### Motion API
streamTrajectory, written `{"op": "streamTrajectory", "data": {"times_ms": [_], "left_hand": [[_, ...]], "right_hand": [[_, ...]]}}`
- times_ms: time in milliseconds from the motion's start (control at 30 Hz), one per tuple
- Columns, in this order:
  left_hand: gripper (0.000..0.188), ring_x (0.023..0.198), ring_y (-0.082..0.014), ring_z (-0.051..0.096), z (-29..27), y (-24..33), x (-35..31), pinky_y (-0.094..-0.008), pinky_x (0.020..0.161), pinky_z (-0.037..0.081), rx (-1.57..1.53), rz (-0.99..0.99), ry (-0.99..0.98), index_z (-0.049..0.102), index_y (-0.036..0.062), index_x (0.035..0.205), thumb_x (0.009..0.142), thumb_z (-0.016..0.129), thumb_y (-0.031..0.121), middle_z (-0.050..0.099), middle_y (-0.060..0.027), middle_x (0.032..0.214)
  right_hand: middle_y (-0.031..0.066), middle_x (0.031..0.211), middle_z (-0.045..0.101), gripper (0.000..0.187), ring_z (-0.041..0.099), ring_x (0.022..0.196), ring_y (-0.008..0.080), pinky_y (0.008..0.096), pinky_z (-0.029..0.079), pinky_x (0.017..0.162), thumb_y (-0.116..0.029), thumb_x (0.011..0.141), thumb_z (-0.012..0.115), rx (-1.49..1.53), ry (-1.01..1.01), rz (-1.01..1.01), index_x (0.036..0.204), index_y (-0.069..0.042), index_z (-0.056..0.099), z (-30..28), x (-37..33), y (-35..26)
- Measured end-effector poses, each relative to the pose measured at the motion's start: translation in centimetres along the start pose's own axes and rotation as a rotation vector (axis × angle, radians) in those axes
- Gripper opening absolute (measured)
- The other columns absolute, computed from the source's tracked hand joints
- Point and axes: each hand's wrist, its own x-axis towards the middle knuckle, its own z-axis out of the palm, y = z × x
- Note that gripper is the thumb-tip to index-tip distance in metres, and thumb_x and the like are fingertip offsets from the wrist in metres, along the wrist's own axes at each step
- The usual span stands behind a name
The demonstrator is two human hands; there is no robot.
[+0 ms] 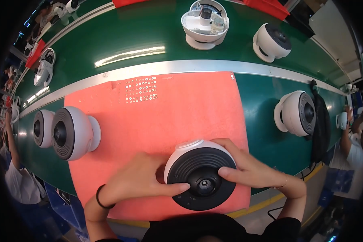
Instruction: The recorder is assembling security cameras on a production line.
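Close to my body, at the near side of the coral-red mat (181,105), is a round white device with a black ringed front (189,163) and a lens-like centre. Its black face is turned up toward me. My left hand (137,177) grips it from the left, the thumb lying across the face beside the centre. From the right, my right hand (250,167) clasps it, with its thumb on the face by the centre and its fingers over the white shell. The fingertips of both hands are partly hidden behind the device.
Two similar devices (74,133) stand at the mat's left edge, and another one (296,113) at right beside a black bag (320,125). Small screws (141,89) sit in rows on the mat. Beyond the metal strip (173,67) are an opened housing (205,24) and another device (272,42).
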Motion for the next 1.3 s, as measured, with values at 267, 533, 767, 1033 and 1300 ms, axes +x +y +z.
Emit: {"op": "streamTrajectory", "data": {"times_ms": [267,533,767,1033,1300], "left_hand": [[0.088,0.104,-0.0270,0.056,2.3,1.2,-2.8,-0.0350,0.083,0.049,-0.214,0.487,0.328,0.027,-0.0045,0.133,0.065,0.076,0.022,0.055,-0.0195,0.110],[0.089,0.106,-0.0250,0.054,-0.9,0.8,1.3,-0.0330,0.080,0.050,-0.207,0.594,0.529,0.029,-0.0078,0.132,0.061,0.077,0.018,0.050,-0.0192,0.120],[0.083,0.119,-0.0263,0.043,-4.2,-0.4,4.3,-0.0395,0.099,0.036,-0.885,0.925,0.360,0.028,0.0012,0.133,0.073,0.067,0.044,0.041,-0.0138,0.129],[0.073,0.120,-0.0288,0.041,-3.6,7.1,8.0,-0.0447,0.096,0.039,-1.228,1.059,0.873,0.030,0.0134,0.133,0.084,0.026,0.067,0.037,-0.0088,0.134],[0.062,0.110,-0.0285,0.048,-9.5,5.4,10.7,-0.0427,0.094,0.042,-1.052,0.580,0.510,0.043,0.0015,0.121,0.081,0.056,0.048,0.049,-0.0156,0.118]], "right_hand": [[0.0186,0.117,0.046,0.078,0.047,0.110,0.0245,0.0351,0.037,0.093,-0.022,0.064,0.079,0.116,0.129,-0.238,0.121,-0.001,0.030,1.3,-0.4,-3.6],[0.0176,0.099,0.058,0.075,0.060,0.092,0.0249,0.0313,0.047,0.079,-0.031,0.055,0.084,-0.022,0.441,-0.508,0.108,-0.001,0.041,-0.8,5.1,-2.4],[0.0209,0.130,0.036,0.106,0.041,0.120,0.0292,0.0373,0.034,0.100,-0.022,0.058,0.080,-0.097,0.519,-0.674,0.137,-0.002,0.011,-1.0,4.1,-6.0],[0.0214,0.118,0.049,0.098,0.058,0.100,0.0285,0.0366,0.053,0.079,-0.023,0.058,0.079,-0.144,0.803,-0.916,0.137,-0.004,0.024,-1.7,6.6,-7.2],[0.0204,0.126,0.036,0.091,0.047,0.110,0.0293,0.0396,0.044,0.088,-0.039,0.068,0.075,0.809,0.506,-0.256,0.131,-0.002,0.020,-5.5,14.1,-4.9]]}}
